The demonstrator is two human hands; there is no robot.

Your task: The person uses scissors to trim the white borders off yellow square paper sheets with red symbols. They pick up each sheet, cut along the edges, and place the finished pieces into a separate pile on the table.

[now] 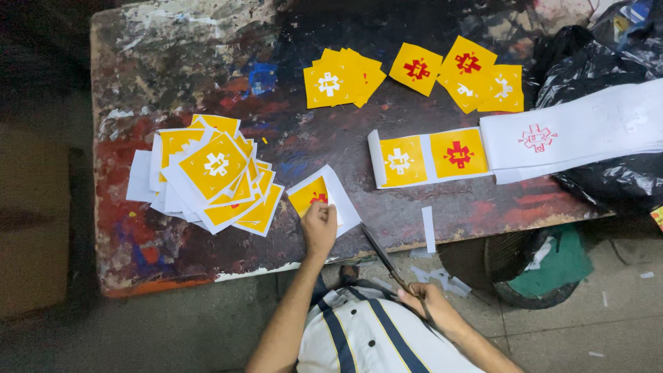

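On the paint-smeared surface [207,76], left hand [319,224] fingers press a half-hidden yellow-and-white paper square [324,193]; right hand [431,304] fingers grip dark scissors [383,255].

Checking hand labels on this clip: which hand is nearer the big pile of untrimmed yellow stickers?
Left. The left hand rests on a single sticker just beside the pile; the right hand, holding scissors, sits below the table edge.

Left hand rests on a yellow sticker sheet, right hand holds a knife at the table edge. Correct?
Not quite. In the head view the right hand holds scissors, not a knife. The left hand does rest on the yellow sticker sheet.
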